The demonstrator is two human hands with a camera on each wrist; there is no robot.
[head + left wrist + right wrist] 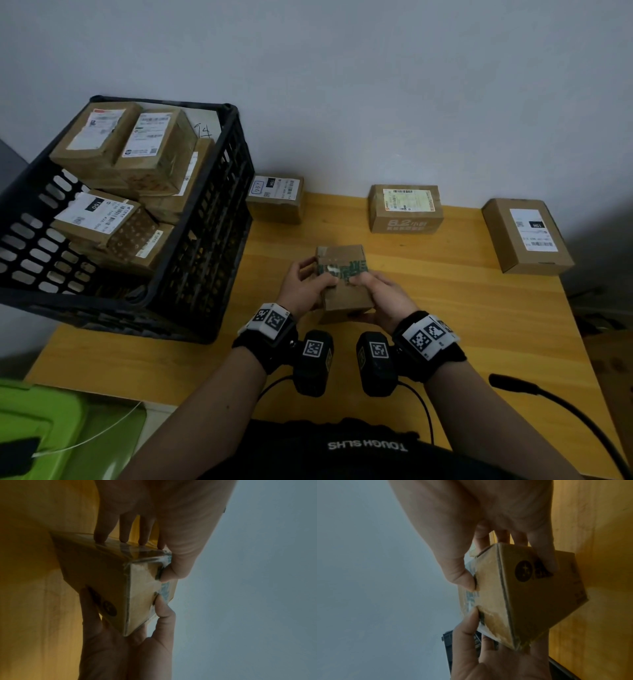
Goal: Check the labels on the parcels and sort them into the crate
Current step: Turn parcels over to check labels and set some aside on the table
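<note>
Cardboard parcels fill the black slatted plastic crate (205, 212) at the tabletop's left edge; three remain along its far edge. A small brown taped box (344, 279) is gripped mid-table by left hand (305, 291) and right hand (383, 301), label unseen.

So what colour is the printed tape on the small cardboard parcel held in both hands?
Green with pale print, across the small brown cardboard parcel; the head view shows it best.

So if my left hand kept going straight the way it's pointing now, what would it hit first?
The left hand already grips the small brown cardboard parcel, so that comes first. Beyond it, probably the labelled cardboard box by the grey wall, though depth is unclear.
</note>
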